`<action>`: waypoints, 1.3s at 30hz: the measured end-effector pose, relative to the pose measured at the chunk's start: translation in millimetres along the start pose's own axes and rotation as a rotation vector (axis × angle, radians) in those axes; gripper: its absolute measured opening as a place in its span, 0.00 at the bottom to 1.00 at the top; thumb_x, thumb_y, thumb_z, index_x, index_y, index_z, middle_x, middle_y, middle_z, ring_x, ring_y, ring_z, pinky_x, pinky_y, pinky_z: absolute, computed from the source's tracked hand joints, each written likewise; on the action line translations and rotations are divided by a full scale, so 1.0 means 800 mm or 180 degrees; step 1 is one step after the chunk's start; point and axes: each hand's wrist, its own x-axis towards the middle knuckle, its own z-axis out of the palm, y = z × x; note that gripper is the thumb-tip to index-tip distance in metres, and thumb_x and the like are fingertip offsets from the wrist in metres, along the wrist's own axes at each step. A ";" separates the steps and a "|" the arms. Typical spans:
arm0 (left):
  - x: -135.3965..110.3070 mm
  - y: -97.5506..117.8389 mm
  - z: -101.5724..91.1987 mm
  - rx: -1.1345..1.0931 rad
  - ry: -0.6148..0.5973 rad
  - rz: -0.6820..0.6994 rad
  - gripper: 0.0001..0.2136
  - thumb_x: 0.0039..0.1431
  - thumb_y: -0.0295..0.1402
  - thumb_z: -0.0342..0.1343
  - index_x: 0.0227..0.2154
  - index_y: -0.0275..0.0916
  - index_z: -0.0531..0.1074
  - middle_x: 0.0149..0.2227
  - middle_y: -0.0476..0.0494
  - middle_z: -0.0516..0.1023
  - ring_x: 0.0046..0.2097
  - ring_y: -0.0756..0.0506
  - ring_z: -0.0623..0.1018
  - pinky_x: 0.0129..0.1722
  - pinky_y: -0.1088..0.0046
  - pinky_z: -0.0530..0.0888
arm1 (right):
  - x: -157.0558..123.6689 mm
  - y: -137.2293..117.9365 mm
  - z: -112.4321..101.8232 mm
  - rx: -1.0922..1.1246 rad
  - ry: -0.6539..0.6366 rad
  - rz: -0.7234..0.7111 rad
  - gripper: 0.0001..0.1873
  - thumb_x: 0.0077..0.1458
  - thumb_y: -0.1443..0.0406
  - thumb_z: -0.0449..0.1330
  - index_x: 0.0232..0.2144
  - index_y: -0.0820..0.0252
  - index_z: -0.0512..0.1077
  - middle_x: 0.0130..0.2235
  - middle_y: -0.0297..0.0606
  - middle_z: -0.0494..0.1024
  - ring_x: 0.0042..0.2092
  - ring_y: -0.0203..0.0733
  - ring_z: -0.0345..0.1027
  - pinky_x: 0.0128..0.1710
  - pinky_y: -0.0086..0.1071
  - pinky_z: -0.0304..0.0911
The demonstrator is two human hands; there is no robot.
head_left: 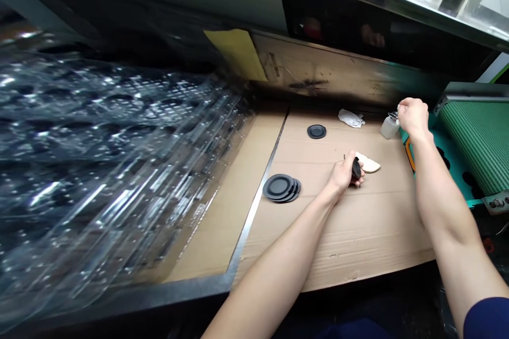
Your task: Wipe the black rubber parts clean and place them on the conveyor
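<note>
My left hand (342, 176) is closed around a small black round part (356, 168), tilted on edge between thumb and fingers. Just beyond it a flat cream-coloured pad (369, 164) lies on the cardboard. At the right, my right hand (413, 115) is closed beside the top of a small whitish translucent bottle (389, 128). Something shiny shows at its fingertips, but what the fingers hold is hidden. A short overlapping stack of black discs (280, 187) rests left of my left hand. One more black disc (316, 131) lies farther back.
Clear plastic trays (119, 169) are piled high on the left, blurred. A crumpled white tissue (350, 118) lies near the back board. On the right stands a green conveyor belt (477, 132) beside a teal tray. Cardboard (318, 243) covers the tabletop; a shelf overhangs the back.
</note>
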 end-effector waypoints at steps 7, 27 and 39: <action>0.003 0.002 0.003 0.0043 -0.0072 0.0016 0.26 0.66 0.56 0.53 0.30 0.34 0.73 0.22 0.42 0.76 0.19 0.49 0.75 0.17 0.76 0.68 | 0.030 0.046 0.015 -0.0592 -0.0495 -0.0662 0.18 0.61 0.68 0.53 0.44 0.62 0.82 0.43 0.49 0.82 0.43 0.49 0.76 0.47 0.38 0.67; 0.007 0.006 0.000 -0.0143 -0.0154 -0.0136 0.27 0.67 0.57 0.52 0.32 0.32 0.73 0.23 0.42 0.77 0.20 0.49 0.76 0.18 0.76 0.70 | 0.049 0.044 -0.010 -0.0324 -0.0423 -0.0620 0.17 0.64 0.65 0.55 0.45 0.58 0.83 0.38 0.44 0.83 0.43 0.47 0.76 0.51 0.36 0.67; 0.008 0.010 -0.004 -0.0214 -0.0151 -0.0230 0.27 0.69 0.55 0.50 0.33 0.31 0.74 0.23 0.40 0.77 0.20 0.48 0.76 0.18 0.76 0.70 | 0.016 0.015 -0.023 0.0351 0.0099 -0.0621 0.19 0.63 0.57 0.57 0.44 0.62 0.82 0.39 0.46 0.83 0.43 0.50 0.77 0.49 0.40 0.70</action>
